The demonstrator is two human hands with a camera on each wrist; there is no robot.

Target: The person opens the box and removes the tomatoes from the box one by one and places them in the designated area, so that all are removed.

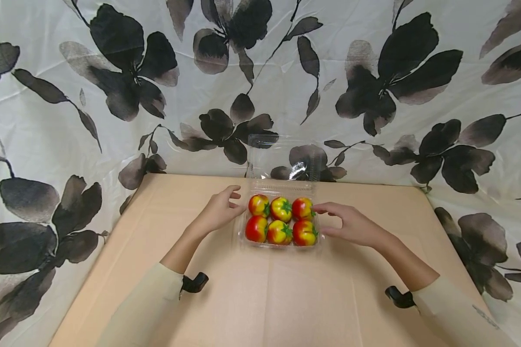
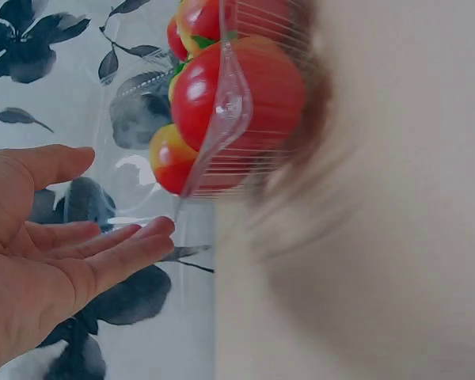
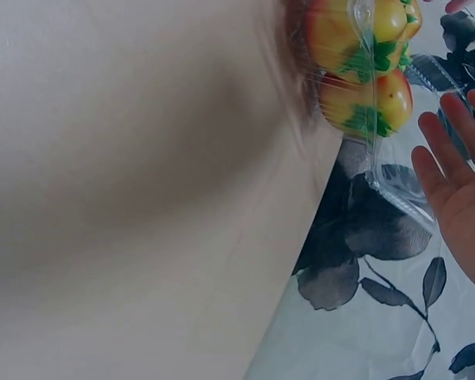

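A clear plastic clamshell box (image 1: 242, 236) sits on the tan board with its lid (image 1: 265, 161) raised at the back. Inside lie several red-and-yellow fruits (image 1: 257, 229) with green leafy tops, in two rows. To the left of the box is my left hand (image 1: 219, 212), fingers loosely bent and holding nothing; the left wrist view has this hand (image 2: 47, 253) beside the rim with thumb and fingers apart. At the box's right side, my right hand (image 1: 353, 224) has its fingertips right by the edge. Its fingers look extended and spread in the right wrist view.
The tan board (image 1: 260, 299) reaches back to a hanging white cloth (image 1: 312, 96) with dark flower prints, which also shows along both sides. A black strap piece (image 1: 194, 283) is on the left wrist, and a similar one (image 1: 400, 297) on the right.
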